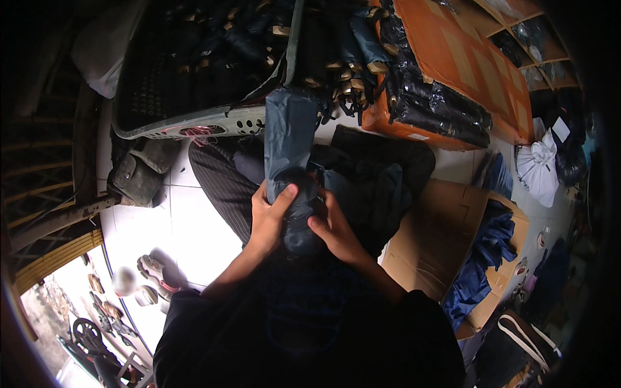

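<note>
While the left hand (268, 218) clasps one flank, a flat slate-blue sleeve (288, 132) extends beyond either grip, in line with a dark rolled bundle (301, 226) between the hands (long axis running forward); the right hand (334, 227) clasps the opposite flank, equally near.

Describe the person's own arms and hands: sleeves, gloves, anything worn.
The left hand and right hand are ungloved, and no watch or bracelet shows at either wrist. Both forearms are bare; the sleeves of a dark top end near the elbows.
</note>
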`<state>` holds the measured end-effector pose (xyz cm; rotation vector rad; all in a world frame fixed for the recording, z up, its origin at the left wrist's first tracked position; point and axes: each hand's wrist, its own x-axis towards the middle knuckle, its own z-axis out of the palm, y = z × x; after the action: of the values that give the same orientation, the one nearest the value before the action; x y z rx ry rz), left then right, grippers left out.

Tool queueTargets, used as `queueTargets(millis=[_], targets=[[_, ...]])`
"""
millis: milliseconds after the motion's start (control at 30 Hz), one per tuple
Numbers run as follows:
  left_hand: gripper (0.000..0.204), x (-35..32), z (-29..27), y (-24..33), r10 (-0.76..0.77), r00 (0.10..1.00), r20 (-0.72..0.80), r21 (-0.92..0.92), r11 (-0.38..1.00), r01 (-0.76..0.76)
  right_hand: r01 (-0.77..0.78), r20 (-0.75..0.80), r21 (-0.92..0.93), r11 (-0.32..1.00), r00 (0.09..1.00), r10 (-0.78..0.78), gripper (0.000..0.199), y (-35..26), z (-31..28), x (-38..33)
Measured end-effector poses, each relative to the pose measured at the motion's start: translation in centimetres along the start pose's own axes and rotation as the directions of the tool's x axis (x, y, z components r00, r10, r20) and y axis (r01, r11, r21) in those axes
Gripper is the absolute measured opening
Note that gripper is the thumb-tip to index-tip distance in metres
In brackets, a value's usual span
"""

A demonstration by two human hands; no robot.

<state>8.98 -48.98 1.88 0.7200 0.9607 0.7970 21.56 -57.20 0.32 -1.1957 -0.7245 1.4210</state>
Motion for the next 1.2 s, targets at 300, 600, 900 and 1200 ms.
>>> queueTargets(millis=[300, 600, 900, 1200], targets=[[0.047, -0.8, -0.8, -1.6, -0.03, 0.979, 0.204, 0.177, 0.984, -0.007, -0.094, -0.07, 0.075, 0.993, 0.993, 0.099, 0.036, -0.3, -1.2, 1.1], [0.04, 0.6, 0.9, -0.3, -0.021, 1.0, 0.006, 0.229, 0.973, 0.019, -0.027, -0.07, -0.182, 0.983, 0.997, 0.014, 0.018, -1.9, -0.6, 0.7], [0.043, 0.6, -0.2, -0.9, -0.003, 0.991, 0.133, -0.054, 0.998, 0.011, -0.108, -0.003, 0.32, 0.941, 0.993, 0.115, 0.045, 1.0, -1.0, 0.0], [0.071, 3.1, 1.0, -1.8, -0.005, 0.928, 0.373, -0.15, 0.986, 0.065, 0.165, -0.002, 0.024, 0.986, 0.986, -0.165, 0.059, -1.2, -1.4, 0.8]])
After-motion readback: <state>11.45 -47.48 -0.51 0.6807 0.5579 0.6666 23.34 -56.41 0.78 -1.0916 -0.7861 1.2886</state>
